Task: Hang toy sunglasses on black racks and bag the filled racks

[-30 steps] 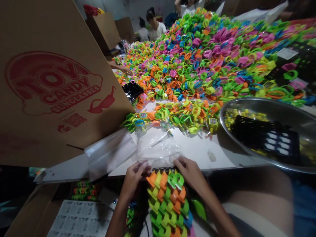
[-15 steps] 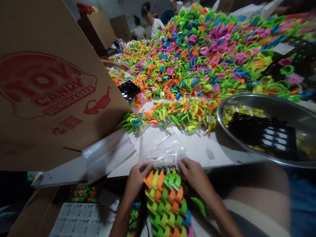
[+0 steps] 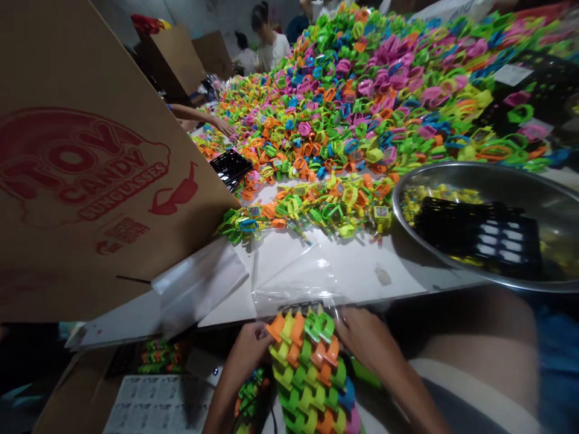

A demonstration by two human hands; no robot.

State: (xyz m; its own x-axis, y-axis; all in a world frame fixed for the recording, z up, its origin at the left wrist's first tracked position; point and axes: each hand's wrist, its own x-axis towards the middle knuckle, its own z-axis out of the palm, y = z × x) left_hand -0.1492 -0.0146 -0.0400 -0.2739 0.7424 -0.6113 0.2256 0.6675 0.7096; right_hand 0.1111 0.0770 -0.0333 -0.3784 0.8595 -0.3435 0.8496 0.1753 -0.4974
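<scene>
A tray of stacked plastic toy glasses (image 3: 310, 367), orange, green and yellow, lies on my lap at the table's near edge. My left hand (image 3: 248, 349) grips its left side and the mouth of a clear plastic bag (image 3: 294, 278) that lies flat on the white table (image 3: 362, 274). My right hand (image 3: 366, 343) grips the right side of the tray and the bag's mouth. The tray's far end sits just inside the bag opening.
A large cardboard box (image 3: 85, 175) printed "TOY CANDY SUNGLASSES" stands at the left. A steel bowl (image 3: 488, 181) with a black tray and yellow candy is at the right. A huge heap of coloured toy glasses (image 3: 371, 90) covers the table; other people sit beyond it.
Both hands have drawn back towards me along the tray's sides, pulling the bag's mouth over the tray's far end. The bag now lies flatter on the table.
</scene>
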